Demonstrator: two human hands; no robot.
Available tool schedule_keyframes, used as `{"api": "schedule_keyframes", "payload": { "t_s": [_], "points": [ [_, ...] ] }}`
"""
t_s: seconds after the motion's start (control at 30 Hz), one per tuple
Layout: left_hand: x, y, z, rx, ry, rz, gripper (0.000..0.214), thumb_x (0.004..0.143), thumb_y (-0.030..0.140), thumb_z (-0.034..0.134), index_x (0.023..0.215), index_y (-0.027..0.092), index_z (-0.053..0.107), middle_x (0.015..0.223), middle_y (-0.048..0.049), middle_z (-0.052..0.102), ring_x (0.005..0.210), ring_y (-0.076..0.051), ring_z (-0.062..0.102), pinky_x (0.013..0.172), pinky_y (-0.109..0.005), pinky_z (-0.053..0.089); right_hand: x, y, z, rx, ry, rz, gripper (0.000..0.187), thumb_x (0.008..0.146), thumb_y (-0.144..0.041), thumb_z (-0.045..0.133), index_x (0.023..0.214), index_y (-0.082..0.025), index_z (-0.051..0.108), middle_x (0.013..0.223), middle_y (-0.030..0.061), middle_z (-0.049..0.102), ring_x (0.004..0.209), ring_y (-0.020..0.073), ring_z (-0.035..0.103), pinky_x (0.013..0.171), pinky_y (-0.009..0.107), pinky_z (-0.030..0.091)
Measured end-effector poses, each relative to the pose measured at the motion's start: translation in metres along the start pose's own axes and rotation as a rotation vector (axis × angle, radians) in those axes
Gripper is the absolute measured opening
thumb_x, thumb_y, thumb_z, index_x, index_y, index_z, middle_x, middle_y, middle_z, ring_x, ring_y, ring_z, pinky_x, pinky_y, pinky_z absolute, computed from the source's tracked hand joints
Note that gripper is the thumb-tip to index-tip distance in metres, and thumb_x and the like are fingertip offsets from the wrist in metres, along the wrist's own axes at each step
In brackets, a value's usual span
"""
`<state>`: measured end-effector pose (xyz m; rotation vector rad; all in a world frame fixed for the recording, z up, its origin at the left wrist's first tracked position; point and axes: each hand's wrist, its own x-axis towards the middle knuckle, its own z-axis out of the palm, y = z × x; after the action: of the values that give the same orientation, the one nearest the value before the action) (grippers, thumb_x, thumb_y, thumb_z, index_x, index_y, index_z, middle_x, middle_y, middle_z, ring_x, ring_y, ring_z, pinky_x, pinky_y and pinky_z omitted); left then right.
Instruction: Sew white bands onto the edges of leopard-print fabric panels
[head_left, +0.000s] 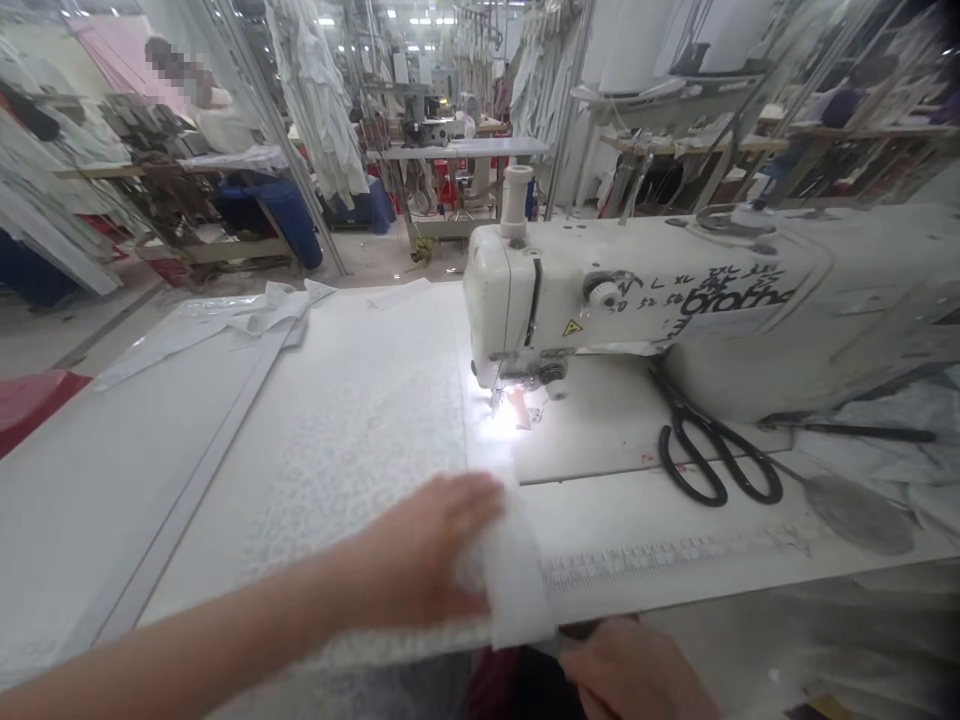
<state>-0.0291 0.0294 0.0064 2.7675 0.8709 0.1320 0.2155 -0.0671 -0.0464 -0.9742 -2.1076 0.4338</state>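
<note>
A white fabric with a faint pale pattern (pixel 337 490) lies on the table under the left side of the sewing machine (pixel 570 300). Its plain white edge strip (pixel 517 570) runs toward the lit needle area (pixel 499 410). My left hand (pixel 420 550), blurred, rests on the fabric with thumb and fingers apart, the fingertips touching the strip. My right hand (pixel 637 670) is low at the table's front edge, just right of the strip's end; its fingers are smeared and partly hidden, so what it holds, if anything, does not show.
Black-handled scissors (pixel 720 460) lie right of the needle, beside the machine's arm. A printed ruler scale (pixel 645 555) runs along the front of the table. Scraps of white cloth (pixel 277 310) lie at the far left edge. A red object (pixel 37 405) stands beyond.
</note>
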Motion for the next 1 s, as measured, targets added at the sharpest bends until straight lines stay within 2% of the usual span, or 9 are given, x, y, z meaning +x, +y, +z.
{"api": "schedule_keyframes", "payload": {
  "t_s": [0.07,0.17,0.23,0.33,0.43,0.53,0.7,0.87,1.0],
  "points": [
    [-0.024,0.034,0.017,0.103,-0.041,0.149,0.069,0.080,0.044,0.056,0.138,0.021,0.028,0.141,-0.0083,0.037,0.125,-0.028,0.036,0.094,-0.044,0.040,-0.027,-0.002,0.011,0.090,-0.043,0.180,0.024,0.085,-0.011,0.049,0.101,-0.023,0.062,0.071,0.0025,0.065,0.062,0.0152,0.061,0.059,0.024,0.054],
    [-0.036,0.066,0.040,0.273,0.125,0.165,0.046,0.085,0.023,0.050,0.130,0.018,0.041,0.126,-0.0105,0.051,0.112,-0.028,0.046,0.087,-0.041,0.039,-0.038,0.005,0.034,0.357,-0.051,0.531,0.024,0.089,-0.026,0.046,0.105,-0.018,0.061,0.091,0.0088,0.067,0.086,0.0213,0.064,0.076,0.035,0.054],
    [-0.031,0.076,0.049,0.291,0.232,0.172,0.032,0.086,0.016,0.047,0.117,0.014,0.052,0.105,-0.0100,0.059,0.090,-0.022,0.053,0.077,-0.037,0.040,-0.035,0.008,0.046,0.581,-0.056,0.649,0.028,0.087,-0.035,0.052,0.108,-0.018,0.061,0.099,0.0091,0.066,0.097,0.0241,0.061,0.085,0.041,0.050],
    [-0.023,0.081,0.050,0.247,0.282,0.234,0.016,0.086,0.014,0.046,0.095,0.011,0.059,0.081,-0.0054,0.057,0.068,-0.014,0.047,0.063,-0.031,0.038,-0.033,0.004,0.054,0.814,-0.109,0.667,0.027,0.081,-0.039,0.061,0.101,-0.020,0.066,0.102,0.0065,0.067,0.099,0.0240,0.060,0.091,0.042,0.045],
    [-0.031,0.084,0.048,0.248,0.239,0.228,0.017,0.088,0.016,0.045,0.098,0.013,0.058,0.097,-0.0069,0.057,0.083,-0.017,0.050,0.072,-0.033,0.039,-0.042,-0.004,0.054,0.857,-0.096,0.696,0.023,0.079,-0.039,0.064,0.090,-0.021,0.071,0.099,0.0052,0.068,0.097,0.0244,0.060,0.092,0.040,0.044],
    [-0.049,0.089,0.056,0.269,0.252,0.196,0.023,0.089,0.019,0.044,0.110,0.016,0.055,0.122,-0.0093,0.050,0.108,-0.021,0.044,0.086,-0.036,0.037,-0.059,-0.009,0.055,0.902,-0.083,0.812,0.025,0.080,-0.038,0.063,0.100,-0.024,0.068,0.100,0.0052,0.068,0.094,0.0238,0.061,0.089,0.039,0.046],
    [-0.067,0.097,0.077,0.210,0.355,0.218,0.019,0.089,0.021,0.044,0.102,0.017,0.057,0.110,-0.0065,0.056,0.098,-0.018,0.047,0.086,-0.037,0.037,-0.078,-0.020,0.061,1.029,-0.092,0.893,0.027,0.080,-0.034,0.064,0.106,-0.028,0.065,0.105,0.0041,0.066,0.096,0.0223,0.059,0.094,0.039,0.042],
    [-0.069,0.099,0.087,0.095,0.425,0.274,0.012,0.087,0.017,0.046,0.087,0.014,0.057,0.081,-0.0024,0.055,0.075,-0.013,0.046,0.070,-0.031,0.038,-0.078,-0.031,0.057,0.967,-0.094,0.958,0.024,0.080,-0.038,0.062,0.098,-0.024,0.069,0.086,0.0037,0.068,0.078,0.0209,0.060,0.078,0.035,0.049],
    [-0.070,0.100,0.082,-0.061,0.405,0.227,0.013,0.087,0.014,0.042,0.090,0.012,0.054,0.084,-0.0057,0.055,0.079,-0.015,0.046,0.074,-0.031,0.040,-0.069,-0.043,0.050,0.801,-0.056,0.929,0.031,0.079,-0.045,0.060,0.096,-0.020,0.069,0.079,0.0040,0.065,0.070,0.0192,0.056,0.072,0.034,0.049]
  ]
}}
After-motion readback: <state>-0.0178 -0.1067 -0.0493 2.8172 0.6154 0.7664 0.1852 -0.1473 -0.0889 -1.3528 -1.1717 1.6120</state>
